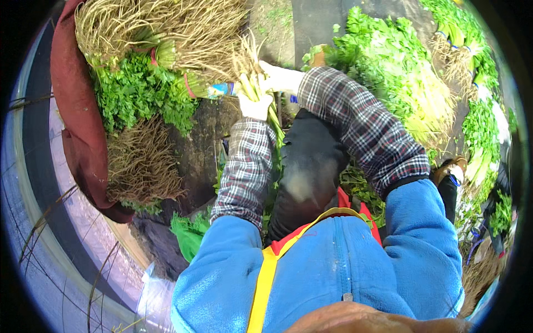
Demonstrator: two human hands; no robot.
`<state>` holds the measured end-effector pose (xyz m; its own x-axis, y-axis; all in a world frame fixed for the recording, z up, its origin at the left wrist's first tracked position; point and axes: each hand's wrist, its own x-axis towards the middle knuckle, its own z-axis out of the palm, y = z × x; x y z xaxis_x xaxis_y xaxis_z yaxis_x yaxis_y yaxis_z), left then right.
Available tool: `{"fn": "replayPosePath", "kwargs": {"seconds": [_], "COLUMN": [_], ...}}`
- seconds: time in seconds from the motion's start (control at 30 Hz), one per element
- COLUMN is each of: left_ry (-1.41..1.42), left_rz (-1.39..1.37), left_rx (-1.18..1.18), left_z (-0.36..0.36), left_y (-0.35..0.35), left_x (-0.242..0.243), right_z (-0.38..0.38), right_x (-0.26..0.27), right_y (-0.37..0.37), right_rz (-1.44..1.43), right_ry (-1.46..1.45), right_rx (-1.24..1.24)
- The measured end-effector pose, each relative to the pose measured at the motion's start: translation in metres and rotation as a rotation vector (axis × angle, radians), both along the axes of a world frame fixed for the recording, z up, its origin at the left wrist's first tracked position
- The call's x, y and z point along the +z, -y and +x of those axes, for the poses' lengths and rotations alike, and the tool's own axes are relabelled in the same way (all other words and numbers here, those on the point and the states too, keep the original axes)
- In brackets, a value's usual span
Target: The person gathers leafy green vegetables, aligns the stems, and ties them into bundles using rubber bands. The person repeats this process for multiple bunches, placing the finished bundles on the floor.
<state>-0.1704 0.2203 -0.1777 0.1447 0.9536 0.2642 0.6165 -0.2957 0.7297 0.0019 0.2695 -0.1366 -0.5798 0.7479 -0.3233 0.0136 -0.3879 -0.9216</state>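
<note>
My left hand [255, 107], in a white glove, is closed around the stalks of a small bunch of rooted leafy greens [250, 83]. The pale roots point up and the green stems run down beside my left sleeve. From the right, my white-gloved right hand [281, 78] touches the upper part of this bunch; its fingers are partly hidden, so its grip is unclear. Just left of my hands is a tied bundle of greens [195, 86] with a red band. A blue printed tape or wrapper [220, 90] lies between that bundle and my left hand.
Rooted bundles [204, 33] are piled at upper left beside a dark red cloth [79, 104]. More roots [141, 162] lie below. A large heap of leafy greens [391, 70] is at right, with banded bundles [456, 33] beyond. Another person's shoe [452, 168] shows at right.
</note>
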Motion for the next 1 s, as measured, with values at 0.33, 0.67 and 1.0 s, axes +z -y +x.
{"fn": "replayPosePath", "kwargs": {"seconds": [0.33,0.67,1.0], "left_ry": [-0.117,-0.370,-0.535], "left_rz": [-0.089,0.195,0.327], "left_rx": [-0.125,-0.489,-0.478], "left_z": [0.043,0.136,0.152], "left_y": [0.082,0.232,0.226], "left_x": [0.292,0.264,0.250], "right_z": [0.037,0.079,0.106], "right_x": [0.237,0.178,0.162], "right_y": [0.184,0.365,0.370], "right_rz": [0.469,0.242,0.456], "right_ry": [-0.635,-0.845,-0.404], "right_rx": [-0.615,-1.003,-1.061]}}
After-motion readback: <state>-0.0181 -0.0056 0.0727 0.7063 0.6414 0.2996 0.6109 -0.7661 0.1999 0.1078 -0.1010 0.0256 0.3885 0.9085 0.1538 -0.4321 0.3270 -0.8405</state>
